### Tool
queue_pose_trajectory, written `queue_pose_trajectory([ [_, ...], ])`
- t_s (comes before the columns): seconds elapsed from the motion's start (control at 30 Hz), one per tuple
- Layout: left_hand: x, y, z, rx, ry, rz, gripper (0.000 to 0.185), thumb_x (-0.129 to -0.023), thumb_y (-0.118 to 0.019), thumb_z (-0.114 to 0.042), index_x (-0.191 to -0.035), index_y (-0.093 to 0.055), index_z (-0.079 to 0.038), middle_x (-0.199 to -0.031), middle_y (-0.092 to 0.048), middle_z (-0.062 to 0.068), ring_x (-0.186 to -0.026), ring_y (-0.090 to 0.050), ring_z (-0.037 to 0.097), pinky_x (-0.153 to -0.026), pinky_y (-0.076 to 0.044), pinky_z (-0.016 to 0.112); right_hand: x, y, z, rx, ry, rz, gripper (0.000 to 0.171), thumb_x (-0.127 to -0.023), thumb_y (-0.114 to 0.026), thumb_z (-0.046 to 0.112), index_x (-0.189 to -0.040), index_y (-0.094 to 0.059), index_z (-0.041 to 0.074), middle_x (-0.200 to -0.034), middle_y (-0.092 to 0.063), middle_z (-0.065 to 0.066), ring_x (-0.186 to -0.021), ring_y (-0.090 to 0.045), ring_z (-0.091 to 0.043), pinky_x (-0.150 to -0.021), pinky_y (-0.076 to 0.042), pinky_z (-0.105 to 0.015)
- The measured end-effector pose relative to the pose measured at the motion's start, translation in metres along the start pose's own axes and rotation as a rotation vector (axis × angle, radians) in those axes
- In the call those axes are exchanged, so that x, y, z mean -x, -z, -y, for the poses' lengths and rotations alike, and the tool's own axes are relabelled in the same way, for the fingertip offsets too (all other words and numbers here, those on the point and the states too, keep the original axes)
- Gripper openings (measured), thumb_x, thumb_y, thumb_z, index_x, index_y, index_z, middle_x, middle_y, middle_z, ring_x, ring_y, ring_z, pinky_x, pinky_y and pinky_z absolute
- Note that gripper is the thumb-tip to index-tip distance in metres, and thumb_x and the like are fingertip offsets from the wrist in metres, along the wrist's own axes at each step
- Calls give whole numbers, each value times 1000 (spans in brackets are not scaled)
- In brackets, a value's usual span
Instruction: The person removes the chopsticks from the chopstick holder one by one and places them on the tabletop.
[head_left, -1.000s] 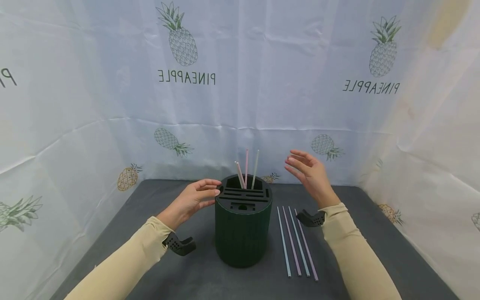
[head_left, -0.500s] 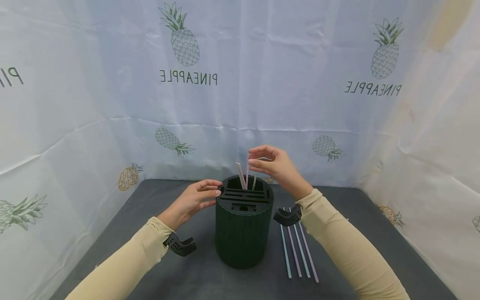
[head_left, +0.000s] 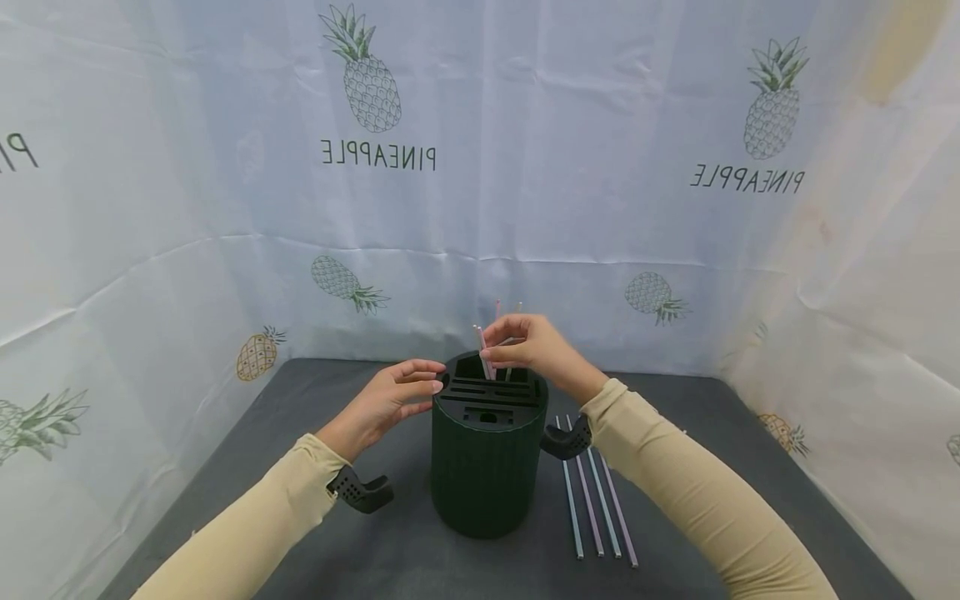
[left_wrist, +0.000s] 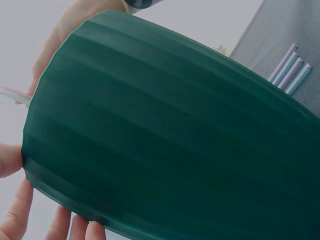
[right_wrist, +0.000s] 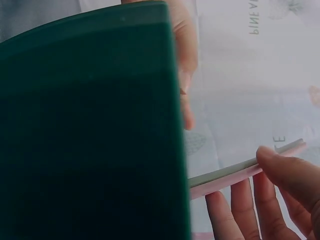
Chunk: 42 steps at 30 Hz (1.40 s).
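Note:
A dark green ribbed knife block (head_left: 483, 475) stands upright, with narrow slots and a larger opening in its black top (head_left: 491, 398). Several thin pastel chopsticks stick up from that rear opening. My right hand (head_left: 528, 348) is over the opening and pinches a pink and a pale green chopstick (right_wrist: 227, 179) between thumb and fingers; their lower parts are hidden by the block. At the block's left upper edge, my left hand (head_left: 390, 398) rests its fingertips (left_wrist: 95, 231) and thumb against the side and rim, the fingers fairly straight.
Several blue and purple chopsticks (head_left: 597, 512) lie side by side on the dark table (head_left: 360, 550), right of the block and partly under the right wrist strap (head_left: 566, 437). A pale curtain (head_left: 555, 192) with pineapple prints hangs around the back and sides.
My right hand has moved left from beside the block to above its rear opening, then lower, and now grips chopsticks there. My left hand has stayed at the block's edge.

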<state>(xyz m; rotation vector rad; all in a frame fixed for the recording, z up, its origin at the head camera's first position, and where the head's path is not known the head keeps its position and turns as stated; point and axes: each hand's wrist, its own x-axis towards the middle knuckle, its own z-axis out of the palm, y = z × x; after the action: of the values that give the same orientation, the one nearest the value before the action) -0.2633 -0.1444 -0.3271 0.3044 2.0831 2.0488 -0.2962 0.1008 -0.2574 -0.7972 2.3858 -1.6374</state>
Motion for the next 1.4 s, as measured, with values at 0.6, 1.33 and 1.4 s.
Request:
queue_pose_trajectory([
  [0.6, 2, -1, 0, 15, -6, -4, 43, -93, -64, -14, -133, -53, -5, -140, -44, 15, -129, -45, 29, -108, -41, 48, 8, 29, 34, -316, 177, -238, 15, -87, -68, -4, -98, -67, 6, -103, -65, -4, -92, -69, -17, -83, -58, -36],
  [1.33, 2, -1, 0, 15, -9, -5, 43, -92, -65, -14, -132, -54, -5, -139, -45, 14, -129, -45, 28, -108, -41, 48, 68, 133, 17, -646, 312, -632, 32, -84, -70, -3, -115, -66, 4, -96, -64, -5, -83, -69, -16, -72, -60, -27],
  [1.4, 2, -1, 1, 16, -8, -4, 43, -92, -65, -15, -132, -54, -5, -139, -45, 14, -130, -45, 28, -108, -41, 48, 73, 138, -1, -589, 240, -605, 31, -85, -70, -1, -115, -67, 7, -97, -66, -2, -84, -69, -14, -73, -60, -25],
])
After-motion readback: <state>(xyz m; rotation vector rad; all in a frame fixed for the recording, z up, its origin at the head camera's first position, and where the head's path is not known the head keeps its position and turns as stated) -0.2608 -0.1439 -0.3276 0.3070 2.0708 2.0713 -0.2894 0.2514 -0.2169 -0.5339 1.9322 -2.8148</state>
